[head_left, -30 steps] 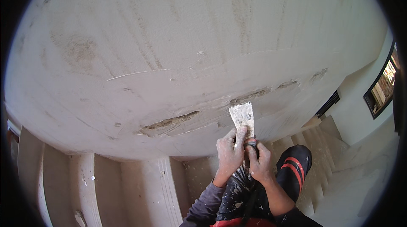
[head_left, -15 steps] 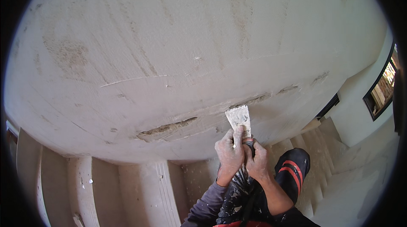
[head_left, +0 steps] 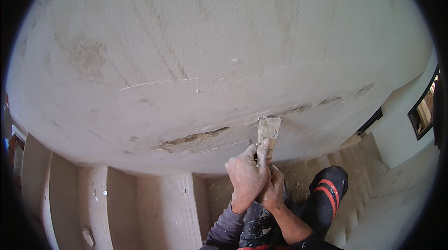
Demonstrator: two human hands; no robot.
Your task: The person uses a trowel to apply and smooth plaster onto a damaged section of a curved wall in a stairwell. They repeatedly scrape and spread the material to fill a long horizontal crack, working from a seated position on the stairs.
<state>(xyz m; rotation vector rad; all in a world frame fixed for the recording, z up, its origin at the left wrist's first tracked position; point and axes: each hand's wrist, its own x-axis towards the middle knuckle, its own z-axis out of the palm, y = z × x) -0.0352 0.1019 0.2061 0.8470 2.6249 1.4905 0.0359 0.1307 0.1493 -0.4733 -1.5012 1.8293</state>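
Note:
A putty knife [head_left: 269, 131], its blade smeared with pale filler, lies against the white plastered wall [head_left: 224, 35] at the right of a rough, elongated gouge [head_left: 195, 136]. My left hand [head_left: 245, 179], dusted with plaster, grips the knife with the thumb along its blade. Below and partly behind it, my right hand [head_left: 271, 188] is wrapped round the handle, which is mostly hidden. Shallower damaged patches [head_left: 330, 100] continue to the right along the same line, with streaks of smeared filler around them.
Concrete steps [head_left: 123, 203] run along the foot of the wall on the left, with small debris on them. More steps descend at the right beside my dark trouser leg [head_left: 326, 189] with red stripes. A dark-framed window [head_left: 420, 110] is at the far right.
My left hand has shifted left and now overlaps the right more, with the knife more upright. The gouge at the blade looks more smeared over. The wall appears slightly shifted right in view.

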